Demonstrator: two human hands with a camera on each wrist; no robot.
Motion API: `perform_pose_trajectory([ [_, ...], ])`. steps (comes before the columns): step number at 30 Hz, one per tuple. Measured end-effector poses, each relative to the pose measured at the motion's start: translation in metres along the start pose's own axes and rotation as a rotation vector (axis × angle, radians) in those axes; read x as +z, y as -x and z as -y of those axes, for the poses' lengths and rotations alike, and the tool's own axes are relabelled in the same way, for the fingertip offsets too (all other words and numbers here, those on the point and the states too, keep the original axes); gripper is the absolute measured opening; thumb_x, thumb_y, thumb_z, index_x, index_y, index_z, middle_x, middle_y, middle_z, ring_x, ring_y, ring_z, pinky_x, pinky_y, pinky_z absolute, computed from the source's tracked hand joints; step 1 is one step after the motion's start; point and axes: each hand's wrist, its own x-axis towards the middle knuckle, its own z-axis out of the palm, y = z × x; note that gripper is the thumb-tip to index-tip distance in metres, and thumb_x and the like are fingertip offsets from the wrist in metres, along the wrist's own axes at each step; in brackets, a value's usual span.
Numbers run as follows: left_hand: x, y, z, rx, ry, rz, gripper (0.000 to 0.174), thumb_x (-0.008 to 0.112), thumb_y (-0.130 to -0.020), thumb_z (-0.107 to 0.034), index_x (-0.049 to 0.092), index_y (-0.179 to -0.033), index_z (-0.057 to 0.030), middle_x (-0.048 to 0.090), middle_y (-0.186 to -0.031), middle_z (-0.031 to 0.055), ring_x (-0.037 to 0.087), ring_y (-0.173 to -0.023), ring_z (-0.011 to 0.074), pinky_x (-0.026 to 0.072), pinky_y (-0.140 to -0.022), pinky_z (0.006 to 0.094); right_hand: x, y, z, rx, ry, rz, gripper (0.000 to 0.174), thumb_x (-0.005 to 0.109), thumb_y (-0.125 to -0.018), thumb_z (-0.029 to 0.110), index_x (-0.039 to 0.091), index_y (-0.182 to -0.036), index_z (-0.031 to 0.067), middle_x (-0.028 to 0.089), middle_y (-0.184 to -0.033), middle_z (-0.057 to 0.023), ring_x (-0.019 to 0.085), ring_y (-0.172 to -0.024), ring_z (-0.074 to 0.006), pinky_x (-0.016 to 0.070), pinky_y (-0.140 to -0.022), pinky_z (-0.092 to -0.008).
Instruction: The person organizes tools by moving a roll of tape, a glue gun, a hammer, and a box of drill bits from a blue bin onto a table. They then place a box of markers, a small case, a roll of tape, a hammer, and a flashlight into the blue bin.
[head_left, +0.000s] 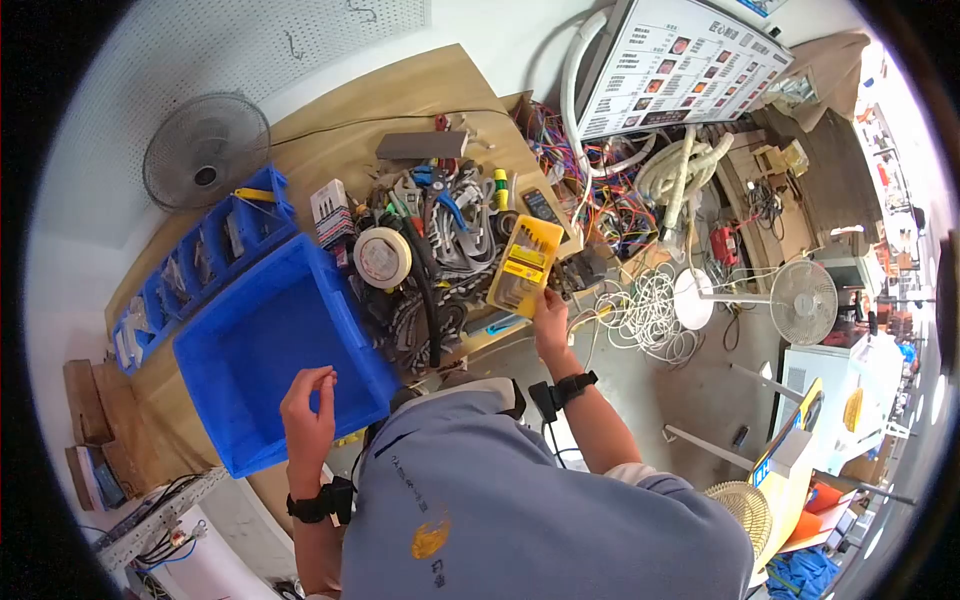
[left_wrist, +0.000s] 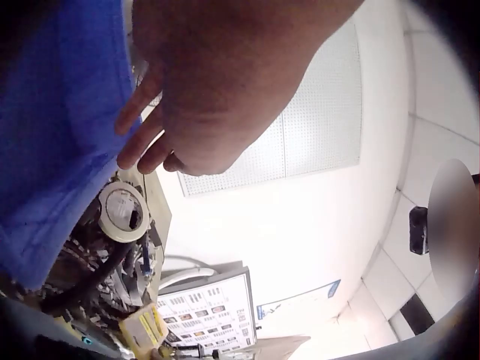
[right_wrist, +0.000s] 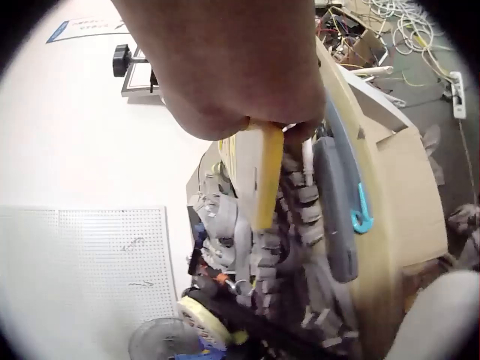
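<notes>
The right hand (head_left: 551, 325) grips the lower end of a yellow case (head_left: 527, 262) with a clear front and bits inside, held above the right part of the cluttered table. In the right wrist view the yellow case (right_wrist: 259, 172) is seen edge-on below the hand (right_wrist: 232, 67). The left hand (head_left: 310, 415) hangs over the near edge of a blue bin (head_left: 280, 340), fingers loosely bent, holding nothing. In the left wrist view that hand (left_wrist: 217, 90) is beside the blue bin (left_wrist: 60, 127).
A tape roll (head_left: 382, 257), pliers and grey parts lie heaped between the bin and the case. Blue divided trays (head_left: 205, 262) and a fan (head_left: 206, 150) stand at the left. A grey box (head_left: 422, 145) lies behind the heap; a monitor (head_left: 680, 70) stands beyond.
</notes>
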Motion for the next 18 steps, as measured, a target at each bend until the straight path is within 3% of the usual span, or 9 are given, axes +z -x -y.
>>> perform_pose_trajectory([
  [2,0.006,-0.004,-0.010,0.010,0.005,0.027,0.012,0.057,-0.097,-0.002,0.066,-0.102,0.0042,0.069,-0.093,0.0145,0.070,-0.088,0.0232,0.0536,-0.078,0.0331,-0.009,-0.006,-0.010,0.010,0.247,0.057,0.038,0.058,-0.101,0.022,0.059,-0.122,-0.0106,0.069,-0.103,-0.0138,0.067,-0.089,-0.0154,0.0542,-0.078,-0.0301],
  [5,0.012,-0.010,-0.015,0.036,-0.004,0.030,0.009,0.060,-0.095,-0.001,0.065,-0.099,0.0050,0.068,-0.091,0.0151,0.070,-0.085,0.0262,0.0528,-0.077,0.0332,-0.011,-0.008,-0.006,0.099,0.165,0.065,0.040,0.064,-0.098,0.023,0.062,-0.118,-0.0104,0.071,-0.097,-0.0144,0.070,-0.080,-0.0173,0.0572,-0.068,-0.0311],
  [8,0.012,-0.016,-0.021,0.057,-0.026,0.045,0.009,0.060,-0.094,-0.001,0.065,-0.099,0.0052,0.068,-0.091,0.0157,0.070,-0.086,0.0271,0.0528,-0.077,0.0331,-0.018,-0.008,0.004,0.052,0.315,0.062,0.037,0.067,-0.096,0.024,0.066,-0.110,-0.0100,0.073,-0.090,-0.0130,0.070,-0.070,-0.0184,0.0575,-0.059,-0.0311],
  [11,0.008,-0.018,-0.020,0.070,-0.066,0.039,0.010,0.061,-0.094,-0.001,0.065,-0.100,0.0051,0.068,-0.092,0.0159,0.070,-0.087,0.0281,0.0531,-0.077,0.0337,-0.032,-0.020,-0.013,-0.013,0.464,0.057,0.036,0.068,-0.095,0.026,0.069,-0.105,-0.0087,0.073,-0.087,-0.0121,0.070,-0.069,-0.0177,0.0575,-0.058,-0.0311],
  [12,0.006,-0.018,-0.020,0.061,-0.052,0.027,0.010,0.061,-0.094,-0.002,0.065,-0.100,0.0051,0.068,-0.092,0.0159,0.070,-0.087,0.0284,0.0532,-0.078,0.0339,-0.033,-0.014,0.007,0.031,0.473,0.102,0.036,0.067,-0.095,0.026,0.069,-0.103,-0.0084,0.073,-0.087,-0.0119,0.070,-0.069,-0.0167,0.0574,-0.058,-0.0304],
  [13,0.005,-0.018,-0.021,0.054,-0.036,0.016,0.010,0.061,-0.094,-0.002,0.065,-0.100,0.0050,0.068,-0.092,0.0158,0.070,-0.087,0.0287,0.0533,-0.078,0.0340,-0.032,-0.013,0.009,-0.009,0.441,0.095,0.038,0.070,-0.091,0.030,0.070,-0.101,-0.0071,0.073,-0.082,-0.0155,0.072,-0.069,-0.0213,0.0562,-0.062,-0.0336],
  [18,0.000,-0.011,-0.014,0.013,-0.023,-0.005,0.011,0.061,-0.095,-0.003,0.066,-0.101,0.0038,0.069,-0.094,0.0153,0.070,-0.088,0.0280,0.0535,-0.078,0.0341,-0.010,0.014,0.067,0.081,0.325,0.233,0.031,0.066,-0.096,0.023,0.067,-0.100,-0.0079,0.071,-0.078,-0.0103,0.067,-0.066,-0.0152,0.0532,-0.059,-0.0296],
])
